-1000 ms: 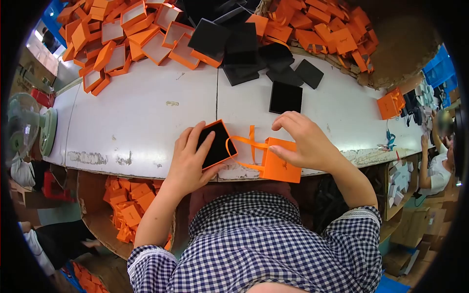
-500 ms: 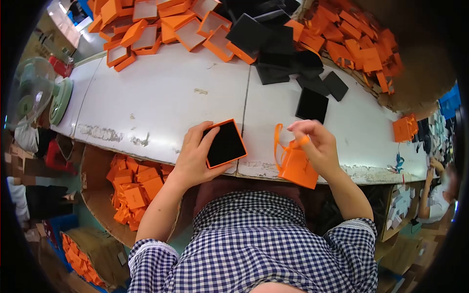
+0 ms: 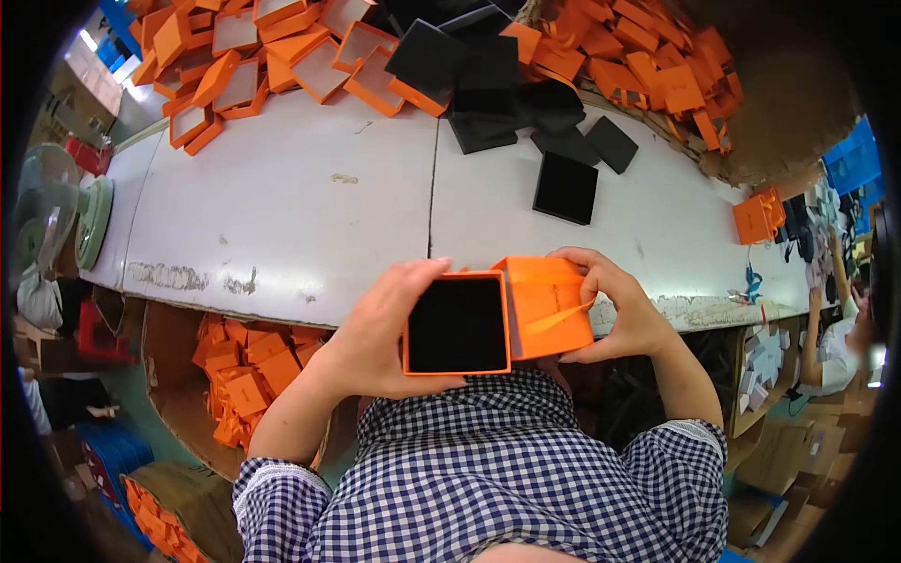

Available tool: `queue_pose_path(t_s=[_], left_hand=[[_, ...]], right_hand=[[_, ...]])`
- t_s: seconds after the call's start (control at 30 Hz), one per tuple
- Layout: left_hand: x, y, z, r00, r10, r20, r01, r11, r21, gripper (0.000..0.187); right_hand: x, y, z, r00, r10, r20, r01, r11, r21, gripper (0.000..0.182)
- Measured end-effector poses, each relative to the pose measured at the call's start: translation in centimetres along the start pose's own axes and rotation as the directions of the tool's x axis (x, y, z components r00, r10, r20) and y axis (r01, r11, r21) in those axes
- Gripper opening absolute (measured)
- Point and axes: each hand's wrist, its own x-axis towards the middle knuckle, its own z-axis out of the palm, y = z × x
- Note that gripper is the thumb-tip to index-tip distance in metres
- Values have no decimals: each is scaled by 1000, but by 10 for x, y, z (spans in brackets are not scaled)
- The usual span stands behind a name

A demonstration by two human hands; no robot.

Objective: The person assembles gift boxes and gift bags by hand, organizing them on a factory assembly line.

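Note:
My left hand is wrapped round an open square orange box at the table's front edge. A black pad fills the inside of that box. Against its right side, my right hand grips an orange box cover with an orange ribbon across its face. The two pieces touch or nearly touch; whether one edge is inside the other cannot be made out. Farther back on the white table lies a black square pad.
Open orange boxes are heaped at the back left, beside piled black pads. A carton of orange pieces stands back right. Below the table edge is another carton. A ribboned orange box sits far right, near a co-worker.
The right hand has lifted the ribboned cover off the table edge and brought it left against the padded box. The left hand has turned the box squarer and drawn it closer to the body.

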Motion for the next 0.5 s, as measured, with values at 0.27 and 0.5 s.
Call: queue_pose_path(t_s=[0.27,0.5], left_hand=[[-3,0,-5,996,-79,36,73,988,139,109],[-14,-11,43,983,76,-166,-97,988,-122,139]], right_hand=[[18,-13,13,999,-36,23,37,999,-37,67],[44,-14,73,995,-100,17,96,982,165,64]])
